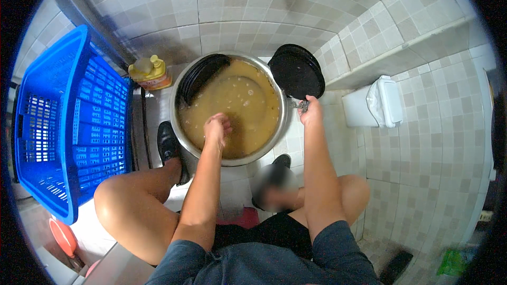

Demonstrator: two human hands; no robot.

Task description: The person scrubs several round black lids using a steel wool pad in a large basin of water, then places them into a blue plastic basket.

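Note:
A wide metal basin [282,121] full of murky yellow-brown water [243,100] stands on the floor in front of me. Over the near left part of the water, my left hand [218,127] has its fingers curled, and I see nothing in them. Several black round pans [198,82] lean together against the basin's far left wall, partly under water. Beyond the basin's right rim, more black round pans [297,71] are stacked by the wall. Just below that stack, my right hand [312,111] is closed on a grey steel wool scrubber [303,105].
A large blue plastic basket [100,121] stands on the left. Behind the basin's left side is a yellow jug [151,74]. A white bin [377,103] with a liner stands at the right wall. My black shoes [168,142] are close to the basin.

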